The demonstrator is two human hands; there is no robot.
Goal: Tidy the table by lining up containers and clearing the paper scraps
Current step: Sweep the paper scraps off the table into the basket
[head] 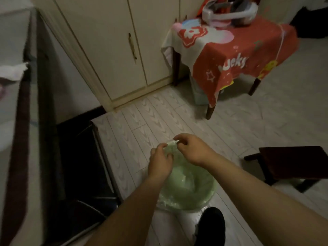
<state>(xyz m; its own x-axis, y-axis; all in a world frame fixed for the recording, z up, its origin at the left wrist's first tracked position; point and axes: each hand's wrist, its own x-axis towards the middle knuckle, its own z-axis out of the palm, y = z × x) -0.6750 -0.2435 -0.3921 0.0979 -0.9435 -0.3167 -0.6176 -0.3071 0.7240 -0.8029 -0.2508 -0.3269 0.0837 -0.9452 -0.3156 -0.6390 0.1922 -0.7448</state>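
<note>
Item: translucent pale-green plastic bag lining a round floor bin [188, 187], thin, crinkled, glossy, standing on the floor between the feet. Left hand [160, 161] and right hand [190, 149] each pinch its far rim with curled fingers. Advice: spread the rim wide and taut, likely before dropping scraps; film may tear
</note>
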